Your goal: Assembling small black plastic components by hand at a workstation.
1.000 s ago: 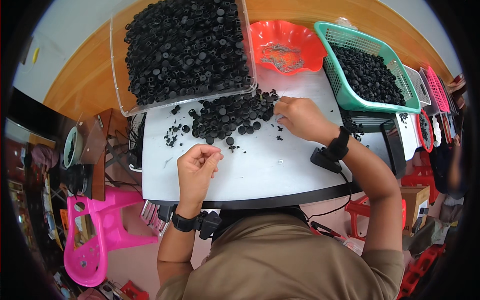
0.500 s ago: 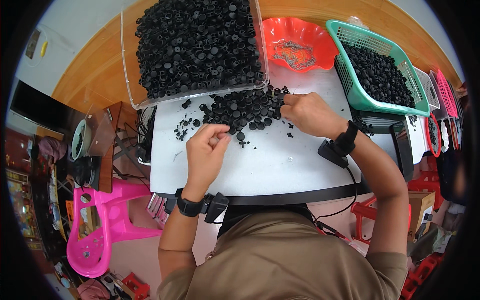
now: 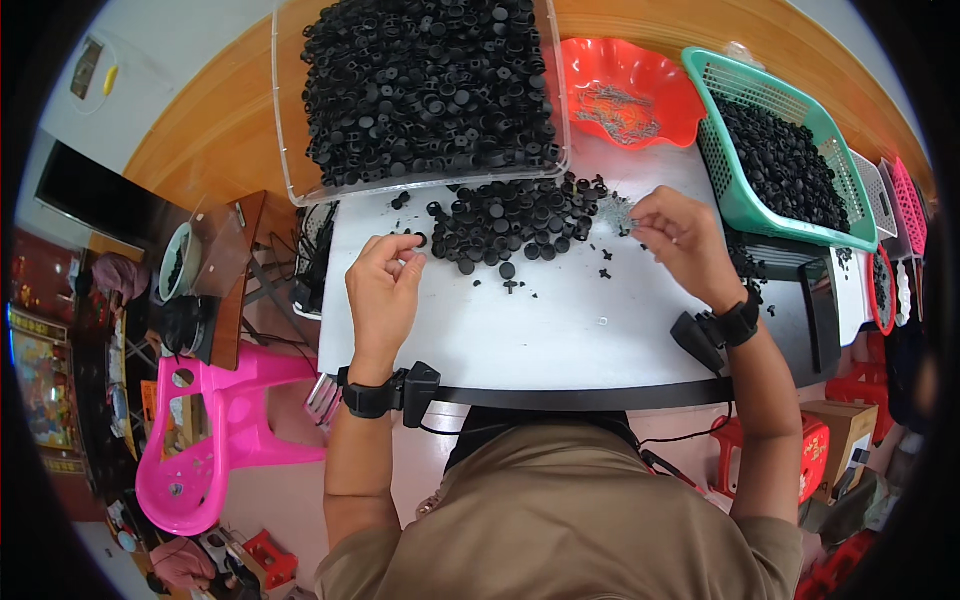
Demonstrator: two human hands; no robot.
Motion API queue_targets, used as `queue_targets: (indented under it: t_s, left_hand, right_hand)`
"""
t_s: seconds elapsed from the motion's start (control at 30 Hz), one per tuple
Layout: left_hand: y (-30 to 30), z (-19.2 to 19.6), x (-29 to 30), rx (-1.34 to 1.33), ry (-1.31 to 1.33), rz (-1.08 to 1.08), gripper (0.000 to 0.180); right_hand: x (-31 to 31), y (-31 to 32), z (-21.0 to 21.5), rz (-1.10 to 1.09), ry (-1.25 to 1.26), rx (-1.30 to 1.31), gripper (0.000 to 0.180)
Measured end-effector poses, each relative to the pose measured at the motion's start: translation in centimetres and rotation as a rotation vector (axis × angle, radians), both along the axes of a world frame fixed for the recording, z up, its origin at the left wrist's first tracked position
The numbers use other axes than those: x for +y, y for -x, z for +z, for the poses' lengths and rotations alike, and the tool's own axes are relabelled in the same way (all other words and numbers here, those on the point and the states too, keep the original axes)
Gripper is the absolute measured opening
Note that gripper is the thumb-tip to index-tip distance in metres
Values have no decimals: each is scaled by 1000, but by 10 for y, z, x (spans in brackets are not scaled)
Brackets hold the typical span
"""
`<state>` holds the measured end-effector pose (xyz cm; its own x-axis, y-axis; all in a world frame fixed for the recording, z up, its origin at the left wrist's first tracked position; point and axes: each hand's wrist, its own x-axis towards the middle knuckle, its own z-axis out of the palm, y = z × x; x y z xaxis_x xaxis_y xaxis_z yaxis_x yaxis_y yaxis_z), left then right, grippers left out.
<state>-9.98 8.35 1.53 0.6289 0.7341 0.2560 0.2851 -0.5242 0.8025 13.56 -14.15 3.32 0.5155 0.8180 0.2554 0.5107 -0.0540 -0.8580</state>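
Observation:
My left hand [image 3: 384, 300] is to the left of a loose heap of black round plastic caps [image 3: 500, 222] on the white tabletop [image 3: 480, 340]. Its thumb and forefinger pinch a small black cap [image 3: 421, 240]. On the other side of the heap, my right hand [image 3: 685, 245] has its fingertips pressed together beside a little cluster of thin metal pieces [image 3: 614, 212]. Whatever those fingertips hold is too small to make out. Several tiny black cross-shaped parts [image 3: 606, 272] are scattered between the heap and my right hand.
A clear bin [image 3: 430, 95] full of black caps stands behind the heap. Beside it are a red wavy bowl [image 3: 680, 95] of metal pieces and a green basket [image 3: 745, 215] of black parts. A pink plastic stool [image 3: 235, 440] stands left of the table.
The whole view has shifted slightly. My left hand has drawn left from the heap and now shows a cap at its fingertips. My right hand has moved right, uncovering the metal pieces.

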Motion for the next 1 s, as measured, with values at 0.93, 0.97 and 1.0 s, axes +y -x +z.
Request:
queue_targets:
  t_s: [0.93,0.97,1.0]
  left_hand:
    - [-20,3,-19,-178,283,-163,13]
    - [-24,9,-28,-158,468,-248,13]
    - [-28,13,-37,-136,654,-334,13]
  right_hand:
    - [-12,-2,-11,177,-110,370,9]
    - [-12,1,-11,164,-108,368,9]
    - [-11,5,-11,216,-136,490,10]
